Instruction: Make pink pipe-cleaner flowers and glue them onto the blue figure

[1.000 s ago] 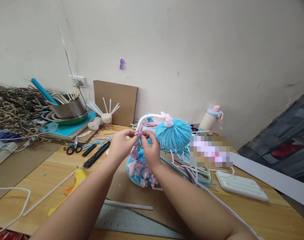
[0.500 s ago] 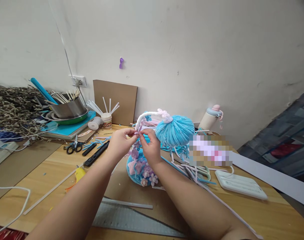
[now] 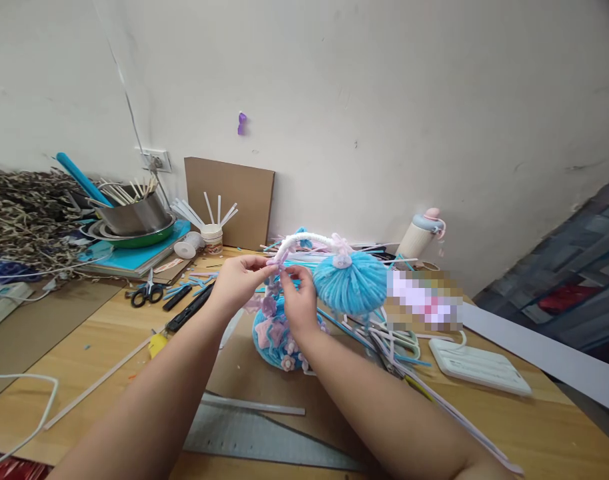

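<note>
My left hand (image 3: pixel 239 283) and right hand (image 3: pixel 299 303) pinched a purple flower (image 3: pixel 275 263) against the white handle (image 3: pixel 304 238) of the blue basket (image 3: pixel 269 340) on the table (image 3: pixel 84 353). I judged I was fastening it, which needed a steady twist.

fuzzy chenille basket (image 3: pixel 277 333), shiny metal pot (image 3: pixel 134 215), matt wooden table (image 3: pixel 99 340)

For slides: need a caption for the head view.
Left hand and right hand pinch a flower on the basket handle.

Bright even light, warped edges
</note>
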The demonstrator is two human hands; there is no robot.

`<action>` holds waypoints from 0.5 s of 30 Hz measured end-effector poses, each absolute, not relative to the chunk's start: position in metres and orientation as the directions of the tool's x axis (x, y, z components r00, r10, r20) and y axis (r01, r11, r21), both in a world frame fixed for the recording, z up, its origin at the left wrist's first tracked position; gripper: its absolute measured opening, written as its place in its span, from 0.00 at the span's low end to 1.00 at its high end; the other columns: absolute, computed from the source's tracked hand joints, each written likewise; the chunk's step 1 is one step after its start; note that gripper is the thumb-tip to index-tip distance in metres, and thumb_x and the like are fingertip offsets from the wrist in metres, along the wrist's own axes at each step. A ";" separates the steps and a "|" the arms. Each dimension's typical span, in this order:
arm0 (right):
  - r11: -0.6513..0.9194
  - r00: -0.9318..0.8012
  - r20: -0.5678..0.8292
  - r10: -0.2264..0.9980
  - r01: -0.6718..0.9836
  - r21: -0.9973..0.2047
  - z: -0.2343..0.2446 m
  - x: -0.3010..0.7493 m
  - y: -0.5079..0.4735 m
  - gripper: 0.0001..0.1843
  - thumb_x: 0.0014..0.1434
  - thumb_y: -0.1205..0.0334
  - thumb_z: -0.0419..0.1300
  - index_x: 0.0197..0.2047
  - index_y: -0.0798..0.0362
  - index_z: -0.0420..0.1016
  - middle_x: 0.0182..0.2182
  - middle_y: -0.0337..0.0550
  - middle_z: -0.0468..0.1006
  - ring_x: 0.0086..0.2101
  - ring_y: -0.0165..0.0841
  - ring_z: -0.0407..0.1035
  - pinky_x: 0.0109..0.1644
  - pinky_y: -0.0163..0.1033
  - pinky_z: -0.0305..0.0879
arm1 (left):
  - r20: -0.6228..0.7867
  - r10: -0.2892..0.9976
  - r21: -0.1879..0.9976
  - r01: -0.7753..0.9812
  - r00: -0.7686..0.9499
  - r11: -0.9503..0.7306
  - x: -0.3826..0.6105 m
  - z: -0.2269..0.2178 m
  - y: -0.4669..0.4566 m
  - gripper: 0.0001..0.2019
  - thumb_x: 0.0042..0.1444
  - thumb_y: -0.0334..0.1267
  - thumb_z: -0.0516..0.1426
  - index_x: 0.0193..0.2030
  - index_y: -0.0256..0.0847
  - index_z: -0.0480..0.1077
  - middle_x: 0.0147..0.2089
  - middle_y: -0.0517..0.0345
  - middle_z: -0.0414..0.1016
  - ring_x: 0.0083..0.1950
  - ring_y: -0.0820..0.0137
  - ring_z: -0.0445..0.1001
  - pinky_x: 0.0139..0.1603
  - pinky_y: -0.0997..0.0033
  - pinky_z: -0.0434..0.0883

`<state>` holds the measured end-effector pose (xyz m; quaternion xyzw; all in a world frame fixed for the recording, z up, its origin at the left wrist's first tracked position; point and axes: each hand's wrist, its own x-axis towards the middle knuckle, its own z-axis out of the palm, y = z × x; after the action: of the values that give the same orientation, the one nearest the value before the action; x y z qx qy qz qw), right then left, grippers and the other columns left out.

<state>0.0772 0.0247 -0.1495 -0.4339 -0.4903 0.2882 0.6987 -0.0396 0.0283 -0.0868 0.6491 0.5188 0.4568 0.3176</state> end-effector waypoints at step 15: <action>0.337 0.347 0.259 0.902 -0.187 -0.923 -0.148 0.064 0.032 0.10 0.51 0.55 0.61 0.26 0.53 0.75 0.37 0.42 0.65 0.40 0.34 0.64 0.49 0.40 0.62 | 0.325 0.945 0.820 0.486 0.037 -0.302 -0.038 -0.088 0.023 0.15 0.48 0.46 0.60 0.36 0.38 0.79 0.30 0.54 0.80 0.32 0.66 0.75 0.35 0.70 0.69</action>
<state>0.0639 0.0318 -0.1476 -0.4253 -0.4198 0.3879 0.7017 -0.0377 0.0232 -0.0878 0.6725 0.5320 0.4455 0.2573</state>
